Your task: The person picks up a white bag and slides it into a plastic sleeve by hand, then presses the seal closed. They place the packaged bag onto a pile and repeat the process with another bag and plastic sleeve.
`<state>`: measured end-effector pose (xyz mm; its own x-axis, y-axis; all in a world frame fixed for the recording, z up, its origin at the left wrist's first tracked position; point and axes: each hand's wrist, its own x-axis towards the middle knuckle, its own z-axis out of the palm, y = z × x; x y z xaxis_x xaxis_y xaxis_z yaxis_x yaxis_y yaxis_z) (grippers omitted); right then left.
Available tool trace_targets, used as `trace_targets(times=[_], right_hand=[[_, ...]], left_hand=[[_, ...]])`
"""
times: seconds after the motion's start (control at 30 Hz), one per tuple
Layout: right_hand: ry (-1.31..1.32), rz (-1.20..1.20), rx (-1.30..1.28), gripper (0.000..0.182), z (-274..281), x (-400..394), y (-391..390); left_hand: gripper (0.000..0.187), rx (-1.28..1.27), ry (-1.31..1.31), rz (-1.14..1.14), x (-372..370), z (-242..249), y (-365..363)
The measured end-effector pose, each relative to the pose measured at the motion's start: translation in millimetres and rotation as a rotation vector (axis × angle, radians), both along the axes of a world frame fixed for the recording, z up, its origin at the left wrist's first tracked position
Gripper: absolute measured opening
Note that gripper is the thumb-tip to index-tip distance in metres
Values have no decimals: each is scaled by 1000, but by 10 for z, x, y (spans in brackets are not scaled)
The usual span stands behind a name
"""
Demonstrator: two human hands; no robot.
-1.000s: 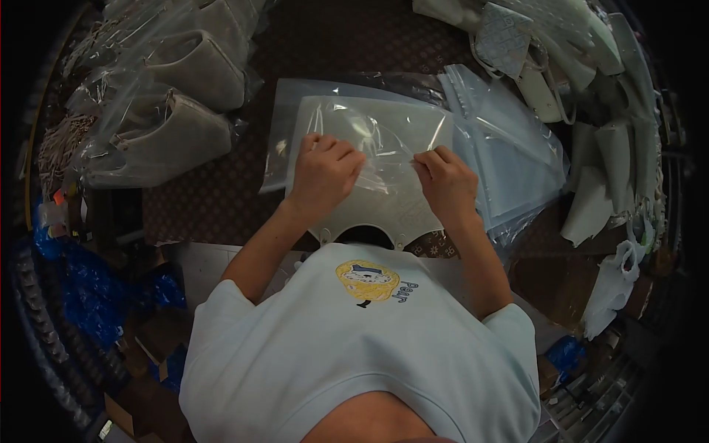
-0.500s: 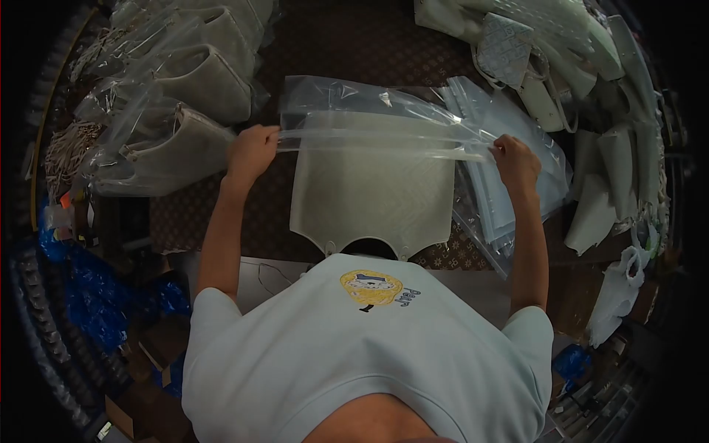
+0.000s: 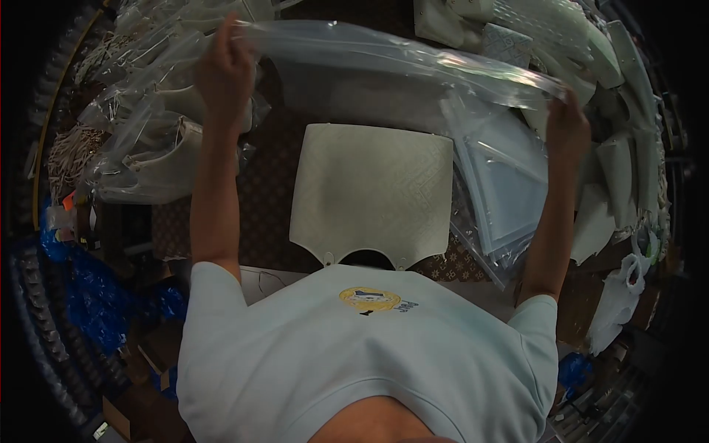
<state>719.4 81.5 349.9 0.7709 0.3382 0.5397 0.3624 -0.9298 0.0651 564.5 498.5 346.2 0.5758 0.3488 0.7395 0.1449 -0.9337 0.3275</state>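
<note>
A clear plastic bag (image 3: 399, 55) is stretched between my two raised hands above the far part of the table. Its left corner is pinched in my left hand (image 3: 224, 63), and its right corner in my right hand (image 3: 567, 129); both hands are a little blurred. Below the bag, a cream handbag (image 3: 373, 192) with an embossed pattern lies flat on the table, its cut-out edge toward my body. Neither hand touches the handbag. A stack of flat clear plastic bags (image 3: 502, 184) rests to the right of it, near my right forearm.
Several cream handbags wrapped in plastic (image 3: 166, 140) crowd the left side, beside a bundle of cords (image 3: 70, 151). More cream bag pieces (image 3: 594, 218) are heaped on the right. The table has a brown patterned cover (image 3: 266, 214). Blue plastic (image 3: 96, 295) lies low at left.
Both hands have lifted and moved away from my body and farther apart, carrying the plastic bag off the handbag, which now shows uncovered.
</note>
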Motion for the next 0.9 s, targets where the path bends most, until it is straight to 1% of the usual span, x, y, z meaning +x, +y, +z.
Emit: trace_targets(times=[0.03,0.07,0.1,0.13,0.17,0.2,0.23,0.27,0.3,0.33,0.37,0.4,0.47,0.5,0.53,0.57,0.6,0.63,0.67,0.7,0.73,0.77,0.8,0.83,0.87,0.9], right_hand=[[-101,74,324,19,108,-56,-68],[-208,150,648,23,163,-67,-122],[-211,151,650,23,44,-35,-161],[68,281,893,25,-221,7,-188],[363,409,1120,27,-482,26,-192],[650,274,1330,26,-655,-12,-72],[940,123,1521,25,-848,-29,53],[1065,182,1708,25,-1257,90,42],[1192,244,1894,25,-1656,201,40],[1192,253,1892,25,-1861,244,110],[1221,178,2057,26,-2018,258,203],[1247,97,2221,27,-2147,274,283],[1266,149,2226,28,-2351,239,358],[1285,190,2233,29,-2454,208,395],[1226,123,2204,33,-2607,187,436],[1230,126,2203,33,-2750,152,424],[1383,175,2033,37,-2932,107,349],[1521,220,1853,42,-2972,50,300],[1522,219,1851,42,-3017,-14,262],[1540,77,1872,41,-3020,-121,269],[1554,-69,1887,41,-3029,-219,267],[1557,-74,1882,41,-2921,-312,258],[1552,-122,1664,41,-2732,-405,237],[1532,-163,1450,42,-2628,-450,214],[1528,-163,1451,42,-2637,-422,177],[1452,-200,1108,43,-2603,-401,148]], left_hand=[[32,102,-362,-143,-147,165,-115],[32,102,-362,-145,-287,103,-233],[34,-167,-355,-172,-426,-60,-347],[35,-431,-347,-197,-458,-248,-408],[36,-776,-200,-188,-389,-450,-475],[37,-1120,-39,-175,-326,-701,-517],[38,-1353,-52,-150,-271,-1051,-445],[39,-1585,-66,-124,-182,-1384,-357],[39,-1584,-70,-125,-71,-1600,-295],[39,-1827,-186,-117,52,-1769,-223],[40,-2069,-308,-107,124,-1914,-172],[40,-2067,-317,-109,166,-2032,-142],[45,-1909,-209,-199,241,-2223,-90],[45,-1906,-215,-199,254,-2345,-78],[51,-1905,-72,-160,247,-2466,-79],[57,-1897,71,-123,239,-2583,-73],[57,-1898,70,-122,198,-2697,-60],[62,-1846,59,-199,131,-2774,-53],[68,-1791,48,-272,60,-2853,-52],[68,-1793,48,-268,-13,-2714,-99],[71,-1730,235,-158,-98,-2425,-175],[74,-1658,419,-51,-188,-2268,-249],[74,-1665,422,-48,-305,-2278,-306],[72,-1580,530,68,-408,-2283,-338],[71,-1484,631,180,-451,-2279,-331],[71,-1484,632,178,-469,-2240,-308]])
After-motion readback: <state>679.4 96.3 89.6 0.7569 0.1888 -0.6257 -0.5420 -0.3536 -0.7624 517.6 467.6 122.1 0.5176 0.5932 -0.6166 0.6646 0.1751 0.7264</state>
